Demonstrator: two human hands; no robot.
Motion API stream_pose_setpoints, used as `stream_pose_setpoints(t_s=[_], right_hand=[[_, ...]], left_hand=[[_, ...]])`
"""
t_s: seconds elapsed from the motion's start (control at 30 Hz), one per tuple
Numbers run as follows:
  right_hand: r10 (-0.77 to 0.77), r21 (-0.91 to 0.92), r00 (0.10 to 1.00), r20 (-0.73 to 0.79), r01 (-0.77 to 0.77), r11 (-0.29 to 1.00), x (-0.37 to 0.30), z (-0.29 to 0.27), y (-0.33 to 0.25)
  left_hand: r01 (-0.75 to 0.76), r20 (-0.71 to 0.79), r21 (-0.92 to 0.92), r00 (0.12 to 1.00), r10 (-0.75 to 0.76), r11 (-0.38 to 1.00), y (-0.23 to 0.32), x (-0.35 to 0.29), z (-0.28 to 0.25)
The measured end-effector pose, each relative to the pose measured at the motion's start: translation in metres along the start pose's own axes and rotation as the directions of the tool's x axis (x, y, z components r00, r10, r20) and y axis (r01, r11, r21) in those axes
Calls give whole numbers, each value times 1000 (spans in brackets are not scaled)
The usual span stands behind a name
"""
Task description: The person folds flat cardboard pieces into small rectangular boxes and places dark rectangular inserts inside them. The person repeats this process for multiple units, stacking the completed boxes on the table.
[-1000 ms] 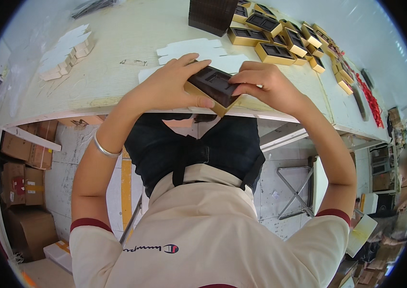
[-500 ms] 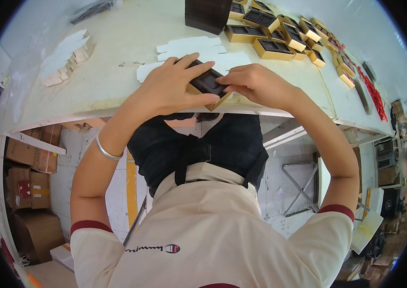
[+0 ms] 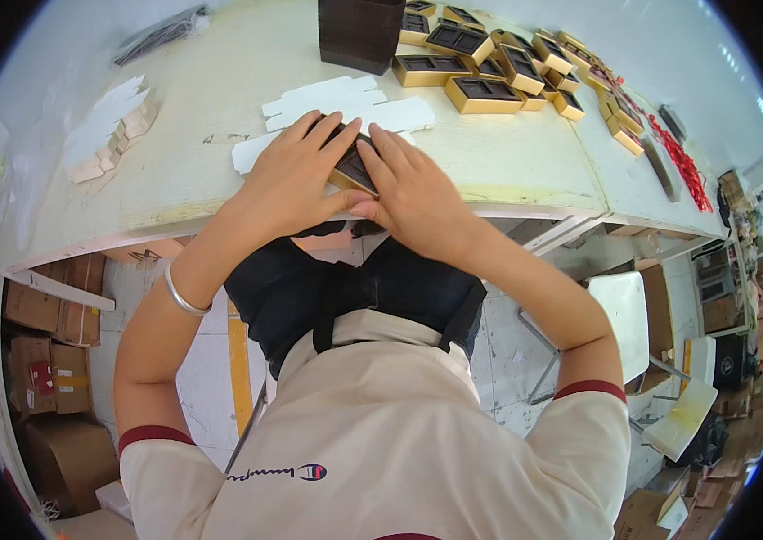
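Observation:
A small gold box [image 3: 345, 183] with a dark insert tray [image 3: 352, 166] lies at the table's near edge, between my two hands. My left hand [image 3: 287, 171] clasps its left side, fingers over the far edge and thumb along the near side. Over the right part of the insert lie the fingers of my right hand [image 3: 417, 191], held together, its thumb at the near corner close to the left thumb. Much of the box is hidden by both hands. White flat cardboard pieces [image 3: 327, 101] lie just beyond it.
Beyond the cardboard stands a tall dark brown stack [image 3: 361, 36]. Several gold boxes with dark inserts [image 3: 482, 93] are piled at the back right, red ribbons [image 3: 683, 166] farther right. A stack of white cardboard [image 3: 112, 130] sits at left. Below the table are cartons [image 3: 67, 450] and a white stool [image 3: 620, 315].
My right hand has gone from pinching at the insert's right end to lying with fingers flat across it. My left hand still holds the box. The whole view has shifted slightly.

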State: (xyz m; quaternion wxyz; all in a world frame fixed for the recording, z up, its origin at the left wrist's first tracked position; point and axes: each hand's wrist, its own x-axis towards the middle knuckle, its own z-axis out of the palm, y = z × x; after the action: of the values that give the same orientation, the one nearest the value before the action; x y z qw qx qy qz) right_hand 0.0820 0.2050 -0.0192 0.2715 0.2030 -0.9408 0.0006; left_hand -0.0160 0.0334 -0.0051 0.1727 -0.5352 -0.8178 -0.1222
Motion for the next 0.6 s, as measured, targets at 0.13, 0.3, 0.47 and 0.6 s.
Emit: stream_pose_setpoints(t_s=[0.13,0.3,0.47,0.6], right_hand=[[63,122,995,-77,-53,991,1,8,-1],[109,258,993,-36,-96,961,0,1,0],[277,352,952,-129,-217,911,0,-38,49],[303,189,926,-226,-263,946,-8,-56,123]], left_hand=[[55,13,-154,998,-54,987,-7,0,-3],[126,-39,-422,987,-157,898,-18,-2,-15],[246,56,-312,969,-241,918,-27,-24,-22],[115,59,-97,992,-110,989,-5,-27,-14]])
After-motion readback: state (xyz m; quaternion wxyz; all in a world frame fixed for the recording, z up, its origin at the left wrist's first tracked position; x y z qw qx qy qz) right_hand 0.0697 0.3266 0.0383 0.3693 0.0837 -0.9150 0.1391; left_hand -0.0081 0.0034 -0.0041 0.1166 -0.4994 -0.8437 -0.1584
